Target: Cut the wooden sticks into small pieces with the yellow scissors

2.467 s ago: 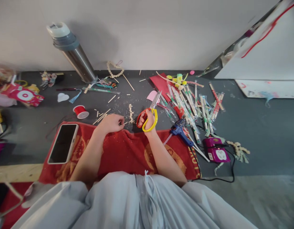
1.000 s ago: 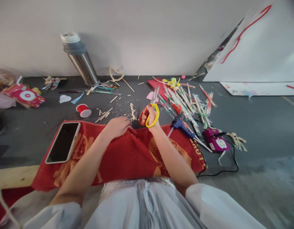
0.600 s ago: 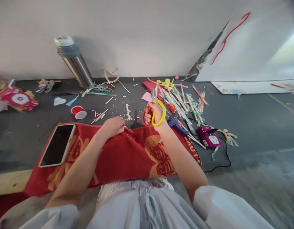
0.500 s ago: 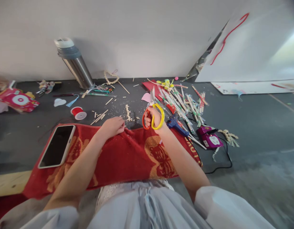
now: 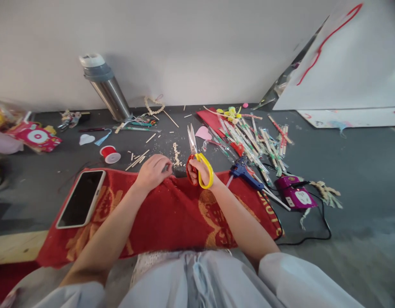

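My right hand [image 5: 196, 170] is closed round the red and yellow handles of a pair of scissors [image 5: 193, 139], whose blades point away from me and stand slightly apart. To its left, my left hand [image 5: 155, 172] has its fingers curled into a pinch at the far edge of the red towel [image 5: 172, 209]. Whatever those fingertips hold, if anything, is hidden or too small to name. Just beyond both hands lie small pale cut bits [image 5: 176, 155] and crumbs. Several short wooden sticks [image 5: 140, 159] rest beyond my left wrist.
A phone [image 5: 82, 199] lies on the towel's left side. Behind it are a red ribbon spool [image 5: 110, 155] and a steel flask [image 5: 109, 92]. At right are wrapped chopsticks [image 5: 249, 139], a blue glue gun [image 5: 247, 174] and a purple box [image 5: 295, 192] with a black cable.
My right hand and the scissors have come down and left, nearer my left hand. My left hand's fingers are now more raised and pinched. The view has shifted a little.
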A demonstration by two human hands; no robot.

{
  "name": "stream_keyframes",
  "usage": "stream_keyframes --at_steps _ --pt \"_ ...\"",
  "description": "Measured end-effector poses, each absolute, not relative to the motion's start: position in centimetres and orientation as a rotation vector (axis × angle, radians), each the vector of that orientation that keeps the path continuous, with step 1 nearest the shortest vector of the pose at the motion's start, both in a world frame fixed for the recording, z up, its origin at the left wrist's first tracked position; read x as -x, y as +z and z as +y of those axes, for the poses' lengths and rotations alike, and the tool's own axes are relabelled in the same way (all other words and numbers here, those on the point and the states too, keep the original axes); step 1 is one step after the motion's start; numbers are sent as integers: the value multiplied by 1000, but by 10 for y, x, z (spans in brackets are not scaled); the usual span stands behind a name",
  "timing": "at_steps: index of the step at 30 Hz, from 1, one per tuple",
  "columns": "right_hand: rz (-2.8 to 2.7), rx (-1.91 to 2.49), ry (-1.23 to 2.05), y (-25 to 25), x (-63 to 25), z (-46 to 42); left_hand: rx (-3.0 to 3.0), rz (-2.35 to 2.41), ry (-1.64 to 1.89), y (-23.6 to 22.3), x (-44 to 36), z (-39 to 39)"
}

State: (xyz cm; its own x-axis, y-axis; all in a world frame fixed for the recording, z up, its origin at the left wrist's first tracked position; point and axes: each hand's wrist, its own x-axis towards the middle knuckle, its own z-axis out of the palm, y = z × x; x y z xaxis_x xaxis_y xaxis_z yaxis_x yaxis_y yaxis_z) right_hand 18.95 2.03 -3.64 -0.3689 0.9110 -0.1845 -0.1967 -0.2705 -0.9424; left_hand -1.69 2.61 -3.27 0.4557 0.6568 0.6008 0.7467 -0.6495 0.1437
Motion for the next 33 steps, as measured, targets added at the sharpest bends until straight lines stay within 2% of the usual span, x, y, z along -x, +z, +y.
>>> stream_keyframes --at_steps 5,12,17,19,21,24,27,29,33 --pt "-1094 994 1741 -36 -187 19 2608 -1222 -964 -29 13 23" --pt "-1150 1081 1614 -41 -185 17 2644 -1310 -661 -32 16 25" --pt "-1314 1214 1396 -46 -187 13 2526 -1548 -787 -32 17 27" --pt "-1389 1260 1341 -47 -190 12 2499 -1703 -976 -31 15 28" --pt "-1466 1289 1282 -46 -192 11 2403 -1976 -1343 -31 13 31" --pt "-1556 1269 1222 -43 -195 9 2050 -2404 -2248 -33 9 37" --pt "-1636 1246 1189 -37 -196 7 1701 -2440 -2971 -34 8 41" --pt "-1715 1307 1113 -32 -196 6 1621 -2365 -3143 -33 7 41" --pt "-1831 1492 902 -23 -194 4 1552 -2256 -3240 -28 4 37"
